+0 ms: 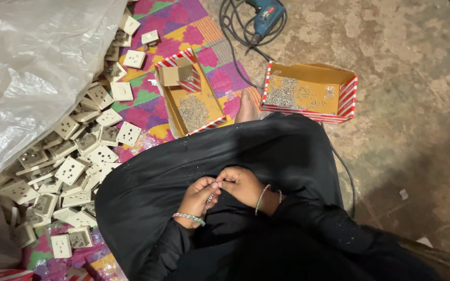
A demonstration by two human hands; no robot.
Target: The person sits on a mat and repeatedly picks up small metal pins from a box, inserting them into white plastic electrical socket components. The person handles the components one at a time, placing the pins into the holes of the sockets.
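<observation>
Hands met over the lap: the left hand (200,196) and the right hand (243,184) touched at the fingertips, each grip pinched shut on something too small to make out, held right between the two thumbs. Both wrists wore beaded bangles, and both rested on the black garment (183,156) spread across the knees. Left of the grip, well apart, lay a heap of cream socket plates (74,161) spilling over a bright woven mat (147,104) beside a clear plastic sack (32,67). Beyond the grip, farther from the body, sat an open cardboard box (194,99) with a pile of small screws (192,112) inside; to its right, a second box (311,93) held more screws. Farther still, a blue power drill (264,15) lay on the concrete floor (402,130), its cord running toward the knees.
</observation>
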